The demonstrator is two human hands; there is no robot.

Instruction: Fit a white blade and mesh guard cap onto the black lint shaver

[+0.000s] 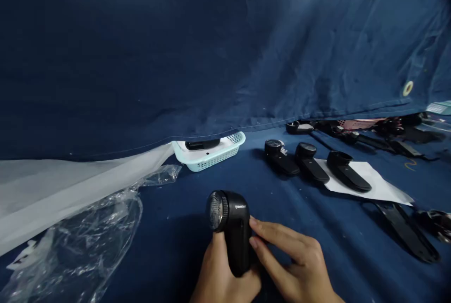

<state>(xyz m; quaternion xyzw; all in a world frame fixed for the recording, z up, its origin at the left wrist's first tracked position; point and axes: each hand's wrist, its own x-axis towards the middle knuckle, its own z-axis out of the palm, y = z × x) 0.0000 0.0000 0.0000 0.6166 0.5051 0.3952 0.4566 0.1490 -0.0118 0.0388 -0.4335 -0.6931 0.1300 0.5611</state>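
Lettering (pixel 240 206) on black fabric shaver (pixel 237 242), blurred

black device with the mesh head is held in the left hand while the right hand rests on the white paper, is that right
Not quite: the right hand isn't on the white paper; in the head view its fingers touch the side of the black device, which is indeed held in the left hand.
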